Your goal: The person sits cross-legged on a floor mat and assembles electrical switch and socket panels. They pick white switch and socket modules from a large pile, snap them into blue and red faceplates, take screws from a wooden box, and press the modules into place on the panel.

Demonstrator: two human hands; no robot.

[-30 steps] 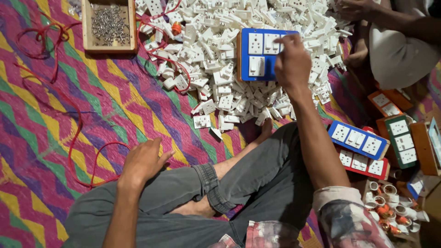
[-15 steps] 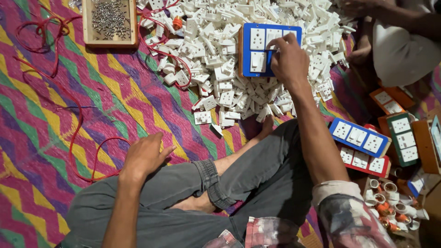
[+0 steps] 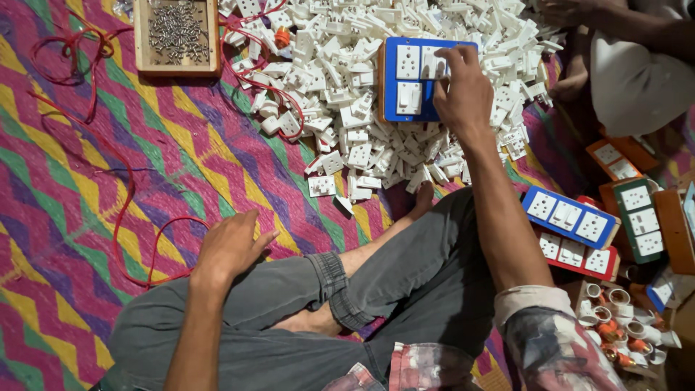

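The blue switch board [image 3: 409,81] stays grasped by the right hand [image 3: 463,90], now slightly lower; the left hand [image 3: 230,247] remains released, resting on the knee.

A wooden tray of small metal screws [image 3: 177,32] sits on the zigzag-patterned mat [image 3: 87,188]. Red wire [image 3: 119,195] loops across it. Finished switch boards [image 3: 572,217] stack beside round holders [image 3: 615,318].

Switch board [image 3: 409,80] lies on the socket pile [image 3: 347,108], screw tray [image 3: 177,36] to its left
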